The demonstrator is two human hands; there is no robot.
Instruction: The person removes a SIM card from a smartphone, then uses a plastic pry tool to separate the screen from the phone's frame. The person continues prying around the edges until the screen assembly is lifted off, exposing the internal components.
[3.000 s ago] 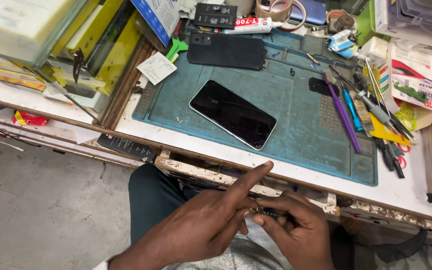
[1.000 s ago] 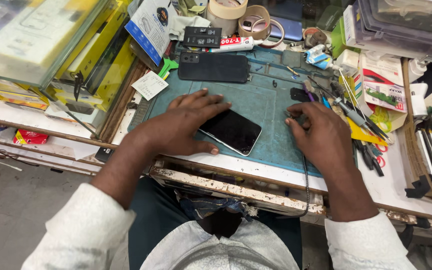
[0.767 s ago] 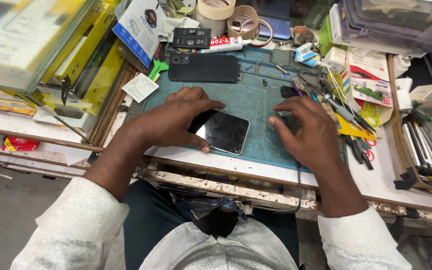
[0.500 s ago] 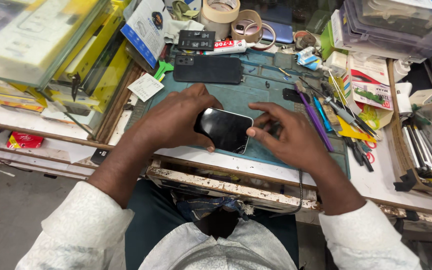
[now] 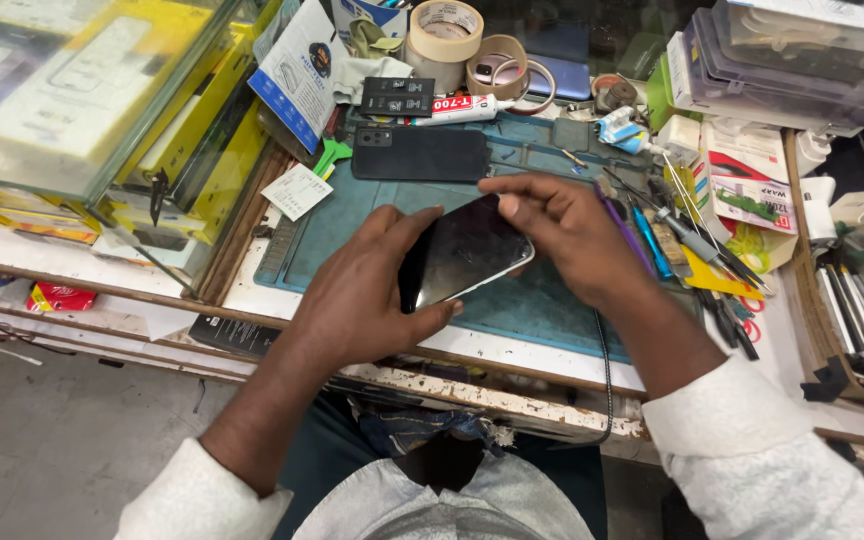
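Over the blue mat (image 5: 542,300), both hands have the phone (image 5: 462,255) lifted and tilted, its dark glass facing up. The left hand (image 5: 362,300) is half closed round the phone's near end — thumb along the lower edge, fingers curled over the upper left side. The right hand (image 5: 562,225) is bent at the knuckles, its fingertips pinching the phone's far top corner; the thumb is hidden behind the fingers. White sleeves cover both forearms.

Farther back on the mat lies a black back cover (image 5: 422,155), flat, well apart from the phone. Just beyond it sit a small black part (image 5: 397,97) and a glue tube (image 5: 467,105), lying side by side. Behind those stand tape rolls (image 5: 444,40) — one tall and cream, others thinner, beside it.

To the right of the mat a loose spread of tools (image 5: 682,235) lies fanned out: tweezers, a purple-handled one, a blue one. A black cable (image 5: 607,380) runs from under the right wrist over the bench edge.

At the far right a clear lidded box (image 5: 792,60) is stacked on cartons; what is inside cannot be made out. On the left a glass case (image 5: 82,100) holds yellow boxes. A white slip (image 5: 297,190) and a green pry tool (image 5: 330,155) lie at the mat's left edge.
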